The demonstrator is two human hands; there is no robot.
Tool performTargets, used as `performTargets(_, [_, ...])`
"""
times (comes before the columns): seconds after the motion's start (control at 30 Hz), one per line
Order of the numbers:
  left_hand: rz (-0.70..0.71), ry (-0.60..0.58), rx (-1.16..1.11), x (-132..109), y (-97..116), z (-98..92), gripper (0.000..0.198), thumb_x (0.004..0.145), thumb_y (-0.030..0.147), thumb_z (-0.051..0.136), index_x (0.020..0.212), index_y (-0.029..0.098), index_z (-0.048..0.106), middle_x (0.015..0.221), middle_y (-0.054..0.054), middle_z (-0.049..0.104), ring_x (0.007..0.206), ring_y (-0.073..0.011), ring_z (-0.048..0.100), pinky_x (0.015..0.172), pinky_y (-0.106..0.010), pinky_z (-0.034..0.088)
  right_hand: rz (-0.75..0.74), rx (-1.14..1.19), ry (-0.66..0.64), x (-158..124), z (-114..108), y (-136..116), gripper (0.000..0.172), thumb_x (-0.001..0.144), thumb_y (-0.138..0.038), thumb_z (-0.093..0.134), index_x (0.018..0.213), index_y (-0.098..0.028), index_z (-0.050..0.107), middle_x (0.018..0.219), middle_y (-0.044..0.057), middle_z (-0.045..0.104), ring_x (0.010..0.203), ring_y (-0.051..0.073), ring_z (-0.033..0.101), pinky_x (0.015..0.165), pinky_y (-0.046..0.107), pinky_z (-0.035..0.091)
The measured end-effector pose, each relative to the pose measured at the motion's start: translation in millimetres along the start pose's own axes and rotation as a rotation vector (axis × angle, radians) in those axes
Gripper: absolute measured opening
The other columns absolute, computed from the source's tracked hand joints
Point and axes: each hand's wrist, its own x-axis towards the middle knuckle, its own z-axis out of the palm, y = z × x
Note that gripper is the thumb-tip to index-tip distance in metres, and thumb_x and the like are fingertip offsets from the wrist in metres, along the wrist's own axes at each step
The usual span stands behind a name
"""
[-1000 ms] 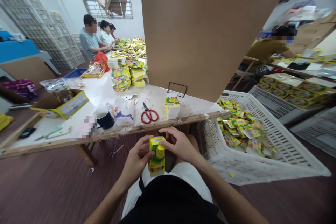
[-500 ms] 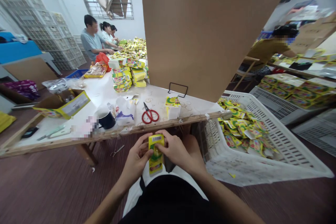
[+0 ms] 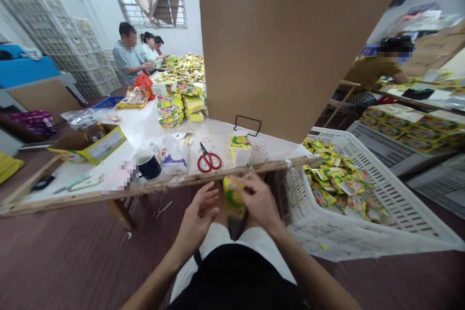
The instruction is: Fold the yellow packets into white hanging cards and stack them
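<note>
While the person sits close to the table, the right hand (image 3: pixel 259 203) is closed around a yellow packet (image 3: pixel 232 196), holding it just below the wooden lip of the table (image 3: pixel 145 186). The packet is blurred, so its print cannot be read. The left hand (image 3: pixel 198 218) sits just beside it, fingers spread and loose, gripping nothing; I cannot tell whether its fingertips touch the packet. To the right of the person's lap stands a white crate (image 3: pixel 363 232) with a heap of loose packets (image 3: pixel 337 179) in it. On the tabletop beyond lie red-handled scissors (image 3: pixel 209 160), with a small stack of packets (image 3: pixel 240 147) just beside them and a dark mug (image 3: pixel 149 167) further left. A tall cardboard sheet (image 3: pixel 290 43) stands behind, with a wire stand (image 3: pixel 247 123) at its foot. Farther along are piled packets (image 3: pixel 178 101), and at the far end several seated people (image 3: pixel 127 55).
</note>
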Motion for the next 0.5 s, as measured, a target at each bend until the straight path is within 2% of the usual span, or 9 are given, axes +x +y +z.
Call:
performTargets(0.07, [0.024,0.029,0.035,1.6,-3.2,-2.9,0.063,0.081,0.025,0.062,0.136,0.022,0.033,0.133,-0.013,0.051,0.125,-0.024,0.046,0.107,-0.04,0.034,-0.02,-0.341,0.409,17.0,-32.8,9.7,0.025,0.081,-0.03,0.058,0.1,-0.019,0.071,0.098,0.01,0.055,0.09,0.024,0.05,0.083,0.041,0.04])
performTargets(0.1, [0.024,0.034,0.043,2.6,-5.6,-4.4,0.064,0.081,0.026,0.062,0.137,0.021,0.031,0.133,-0.014,0.05,0.126,-0.0237,0.045,0.108,-0.041,0.032,-0.001,-0.513,0.547,26.8,-48.5,14.7,0.03,0.079,-0.031,0.06,0.105,-0.02,0.069,0.109,0.012,0.052,0.1,0.028,0.045,0.089,0.046,0.035])
performTargets(0.13, [0.016,0.035,0.049,3.6,-8.1,-5.4,0.063,0.081,0.027,0.061,0.136,0.02,0.031,0.133,-0.015,0.05,0.126,-0.0237,0.045,0.108,-0.043,0.032,0.02,-0.632,0.64,36.6,-61.0,19.0,0.035,0.078,-0.032,0.061,0.11,-0.02,0.066,0.117,0.013,0.049,0.106,0.031,0.041,0.091,0.05,0.031])
performTargets(0.17, [0.002,0.03,0.057,4.5,-10.5,-5.8,0.061,0.081,0.028,0.06,0.135,0.019,0.033,0.132,-0.015,0.05,0.125,-0.0241,0.046,0.108,-0.044,0.033,0.025,-0.717,0.664,46.0,-68.5,22.6,0.037,0.077,-0.033,0.061,0.112,-0.021,0.065,0.122,0.013,0.047,0.11,0.033,0.038,0.092,0.051,0.028])
performTargets(0.2, [-0.012,0.019,0.064,5.2,-12.5,-5.4,0.059,0.082,0.029,0.06,0.134,0.018,0.034,0.131,-0.016,0.051,0.124,-0.0246,0.047,0.107,-0.044,0.033,0.018,-0.762,0.633,54.9,-69.9,25.6,0.037,0.078,-0.034,0.061,0.113,-0.022,0.064,0.124,0.013,0.046,0.112,0.033,0.037,0.093,0.051,0.027])
performTargets(0.27, [-0.027,-0.018,0.079,5.7,-14.4,-3.4,0.056,0.082,0.03,0.059,0.131,0.017,0.037,0.13,-0.017,0.052,0.123,-0.0252,0.048,0.106,-0.044,0.035,-0.031,-0.775,0.476,71.8,-54.5,30.4,0.033,0.08,-0.036,0.058,0.11,-0.023,0.064,0.123,0.01,0.05,0.112,0.031,0.039,0.092,0.047,0.028])
performTargets(0.37, [-0.039,-0.07,0.102,4.3,-11.4,-2.1,0.055,0.081,0.03,0.06,0.13,0.016,0.039,0.129,-0.017,0.053,0.122,-0.0251,0.05,0.105,-0.043,0.036,-0.065,-0.763,0.23,98.2,-5.3,38.5,0.037,0.08,-0.038,0.058,0.113,-0.02,0.06,0.126,0.012,0.052,0.117,0.03,0.039,0.094,0.045,0.026])
performTargets(0.43, [-0.044,-0.057,0.105,3.0,-7.4,-5.4,0.055,0.081,0.031,0.061,0.13,0.016,0.04,0.126,-0.017,0.055,0.12,-0.0246,0.051,0.104,-0.042,0.038,-0.055,-0.756,0.13,115.5,23.9,43.5,0.039,0.079,-0.036,0.06,0.112,-0.015,0.06,0.123,0.016,0.056,0.116,0.031,0.041,0.095,0.046,0.024])
performTargets(0.5, [-0.042,-0.021,0.088,2.5,-4.0,-11.4,0.055,0.081,0.032,0.061,0.129,0.016,0.041,0.123,-0.017,0.058,0.117,-0.0243,0.054,0.103,-0.041,0.039,-0.054,-0.736,0.088,127.9,39.4,44.9,0.026,0.08,-0.03,0.059,0.099,-0.013,0.065,0.108,0.016,0.064,0.107,0.03,0.05,0.095,0.047,0.022])
